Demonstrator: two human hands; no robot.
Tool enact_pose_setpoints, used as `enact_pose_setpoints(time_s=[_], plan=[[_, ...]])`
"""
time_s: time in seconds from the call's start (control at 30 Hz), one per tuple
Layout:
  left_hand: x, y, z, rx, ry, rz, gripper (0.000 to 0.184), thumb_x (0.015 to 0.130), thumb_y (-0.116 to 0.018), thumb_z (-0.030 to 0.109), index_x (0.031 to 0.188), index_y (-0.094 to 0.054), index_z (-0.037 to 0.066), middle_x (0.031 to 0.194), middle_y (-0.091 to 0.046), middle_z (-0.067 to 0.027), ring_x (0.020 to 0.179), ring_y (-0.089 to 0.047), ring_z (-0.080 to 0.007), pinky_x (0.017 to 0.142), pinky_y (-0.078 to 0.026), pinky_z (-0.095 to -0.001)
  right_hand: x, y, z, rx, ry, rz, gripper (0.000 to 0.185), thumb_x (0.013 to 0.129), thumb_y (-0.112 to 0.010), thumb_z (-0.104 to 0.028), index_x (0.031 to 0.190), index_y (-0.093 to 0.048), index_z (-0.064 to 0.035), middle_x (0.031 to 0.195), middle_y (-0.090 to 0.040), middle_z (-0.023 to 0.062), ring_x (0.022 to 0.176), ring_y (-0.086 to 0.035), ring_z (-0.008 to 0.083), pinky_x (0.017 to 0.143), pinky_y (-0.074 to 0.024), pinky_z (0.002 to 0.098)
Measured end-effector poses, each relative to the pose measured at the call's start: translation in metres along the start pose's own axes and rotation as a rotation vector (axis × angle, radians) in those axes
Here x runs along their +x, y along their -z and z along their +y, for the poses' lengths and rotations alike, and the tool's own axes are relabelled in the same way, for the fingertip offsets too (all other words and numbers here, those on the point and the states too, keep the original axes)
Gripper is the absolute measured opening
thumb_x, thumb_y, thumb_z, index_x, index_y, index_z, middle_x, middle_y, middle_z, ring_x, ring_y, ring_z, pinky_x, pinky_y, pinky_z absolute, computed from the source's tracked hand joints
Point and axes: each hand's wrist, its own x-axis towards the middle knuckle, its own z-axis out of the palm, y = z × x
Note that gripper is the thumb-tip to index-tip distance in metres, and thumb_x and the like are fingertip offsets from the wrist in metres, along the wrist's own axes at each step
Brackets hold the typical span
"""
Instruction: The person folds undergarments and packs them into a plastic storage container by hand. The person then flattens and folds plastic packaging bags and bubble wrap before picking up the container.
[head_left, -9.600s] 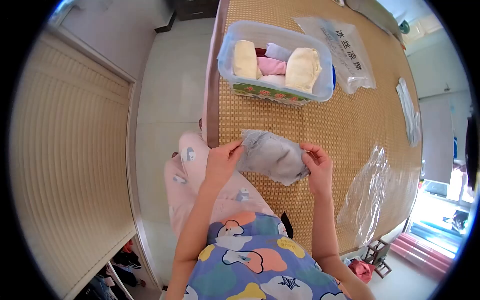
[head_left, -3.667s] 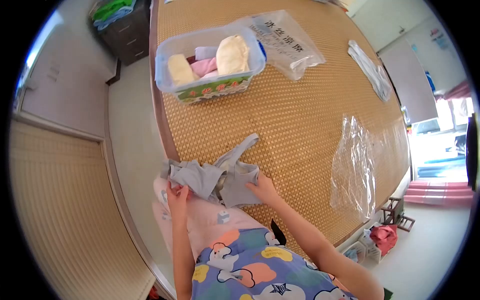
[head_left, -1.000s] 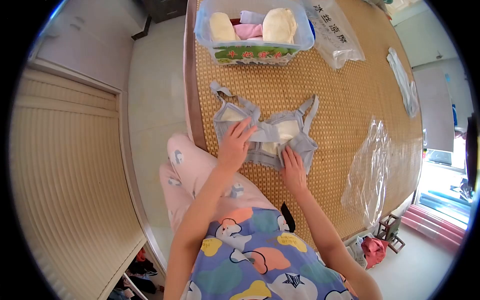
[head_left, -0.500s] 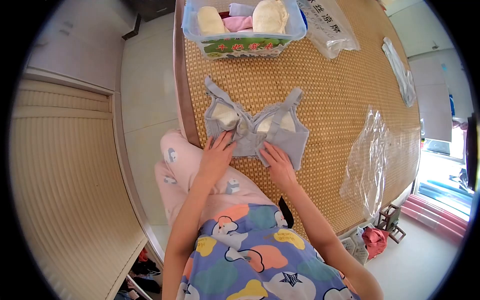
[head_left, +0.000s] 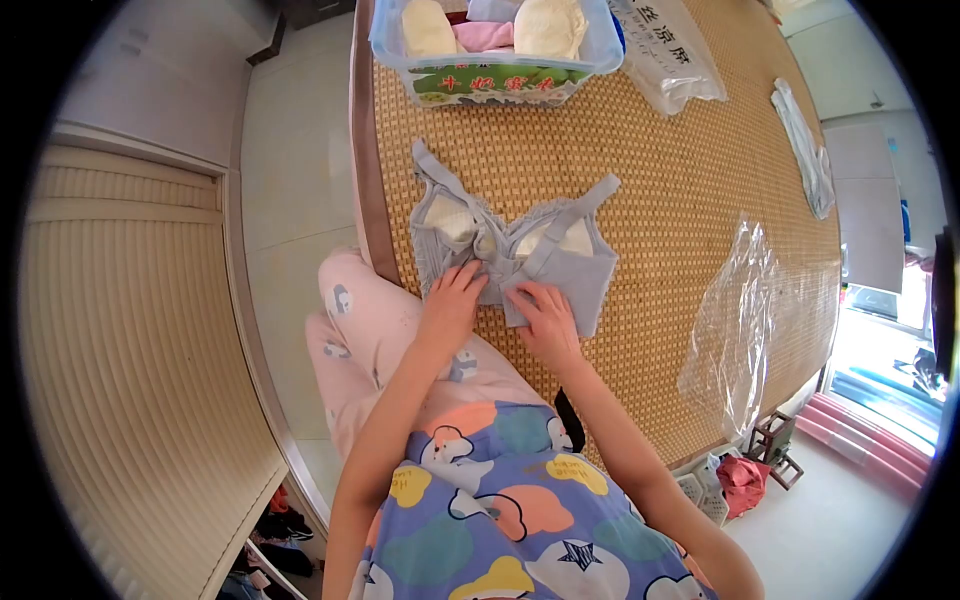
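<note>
A grey bra lies on the woven mat, its straps pointing away from me and the cream lining of its cups showing. One side band is folded inward over the right cup. My left hand rests on the lower left part of the bra, fingers spread. On the folded band at the lower right lies my right hand, its fingers apart and flat on the cloth. Neither hand grips the fabric.
Beyond the bra stands a clear plastic box with rolled cream, pink and lilac cloths. A printed plastic bag lies beside it. Further right are a clear crumpled bag and a pale folded cloth.
The bra, first a bundle in both hands, was unfolded and laid out on the mat. Its bands were folded inward, and my hands have since moved closer together over its lower edge.
</note>
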Motion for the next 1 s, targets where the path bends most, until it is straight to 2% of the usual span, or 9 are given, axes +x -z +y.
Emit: enact_pose_setpoints(time_s=[0.17,0.37,0.47,0.57,0.67,0.77,0.87,0.97,1.0], plan=[[0.001,-0.003,0.011,-0.138,-0.001,0.073,0.035,0.074,-0.06,0.004,0.109,-0.056,0.006,0.11,-0.055,-0.0076,0.106,-0.049,-0.0284,0.092,-0.038,-0.0416,-0.012,0.023,-0.001,0.088,0.002,-0.112,0.046,0.072,-0.064,-0.007,0.117,-0.055,-0.0095,0.12,-0.052,0.009,0.108,-0.049,0.0292,0.092,-0.039,0.0401],[0.025,-0.013,0.03,-0.084,0.054,0.092,0.033,0.075,-0.061,0.005,0.108,-0.056,0.008,0.098,-0.055,-0.0071,0.099,-0.051,-0.0262,0.083,-0.043,-0.0383,0.007,0.052,0.023,-0.251,-0.059,0.128,0.05,0.073,-0.062,-0.003,0.121,-0.05,-0.009,0.123,-0.05,0.0101,0.113,-0.046,0.028,0.097,-0.0337,0.0414],[0.027,-0.011,0.019,-0.045,0.075,0.149,0.034,0.075,-0.061,0.004,0.108,-0.055,0.009,0.099,-0.054,-0.0067,0.098,-0.051,-0.0266,0.08,-0.045,-0.037,0.006,0.052,0.057,-0.355,-0.092,-0.034,0.048,0.073,-0.061,0.0,0.119,-0.05,-0.008,0.124,-0.048,0.0103,0.115,-0.045,0.0276,0.097,-0.0344,0.0416],[0.024,-0.011,-0.003,-0.09,0.179,0.075,0.035,0.075,-0.061,0.004,0.109,-0.055,0.009,0.1,-0.053,-0.006,0.098,-0.051,-0.027,0.081,-0.045,-0.0371,-0.009,0.056,0.079,-0.304,-0.335,-0.097,0.049,0.071,-0.062,0.001,0.118,-0.05,-0.0074,0.122,-0.049,0.0107,0.115,-0.044,0.0272,0.097,-0.0349,0.0417],[0.022,-0.012,-0.003,0.041,0.13,0.153,0.036,0.073,-0.062,0.003,0.108,-0.056,0.009,0.099,-0.052,-0.0054,0.097,-0.051,-0.0271,0.08,-0.045,-0.0368,-0.014,0.056,0.082,-0.31,-0.413,0.029,0.049,0.069,-0.061,0.004,0.116,-0.052,-0.0074,0.119,-0.05,0.0094,0.114,-0.045,0.0272,0.096,-0.0357,0.0419],[0.031,-0.009,0.013,-0.055,0.03,0.232,0.036,0.071,-0.066,0.006,0.106,-0.057,0.009,0.1,-0.053,-0.0053,0.098,-0.051,-0.0265,0.085,-0.043,-0.038,-0.003,0.058,0.059,-0.326,-0.196,0.205,0.05,0.065,-0.062,0.008,0.112,-0.055,-0.0068,0.111,-0.054,0.011,0.105,-0.052,0.028,0.09,-0.0422,0.0378],[0.043,-0.004,0.028,-0.086,-0.146,0.241,0.041,0.067,-0.072,0.012,0.105,-0.057,0.008,0.104,-0.053,-0.0055,0.099,-0.05,-0.0259,0.089,-0.039,-0.0395,0.005,0.041,0.05,-0.128,0.063,0.126,0.046,0.067,-0.064,0.006,0.111,-0.055,-0.0055,0.107,-0.056,0.0105,0.097,-0.055,0.029,0.083,-0.0458,0.0366],[0.05,-0.011,0.021,0.013,-0.109,0.086,0.042,0.062,-0.076,0.018,0.1,-0.06,0.009,0.102,-0.055,-0.0045,0.102,-0.049,-0.0247,0.092,-0.036,-0.0396,0.018,0.028,0.027,0.141,-0.21,-0.101,0.046,0.068,-0.065,0.004,0.112,-0.055,-0.0078,0.103,-0.059,0.0096,0.096,-0.056,0.0285,0.081,-0.047,0.0362],[0.051,-0.008,0.018,-0.032,-0.102,0.048,0.039,0.062,-0.076,0.019,0.097,-0.061,0.008,0.099,-0.056,-0.0046,0.101,-0.05,-0.0249,0.091,-0.036,-0.0391,0.021,0.022,0.024,0.216,-0.227,-0.061,0.045,0.069,-0.065,0.003,0.111,-0.055,-0.0072,0.101,-0.06,0.0095,0.094,-0.057,0.0276,0.08,-0.0473,0.0359]])
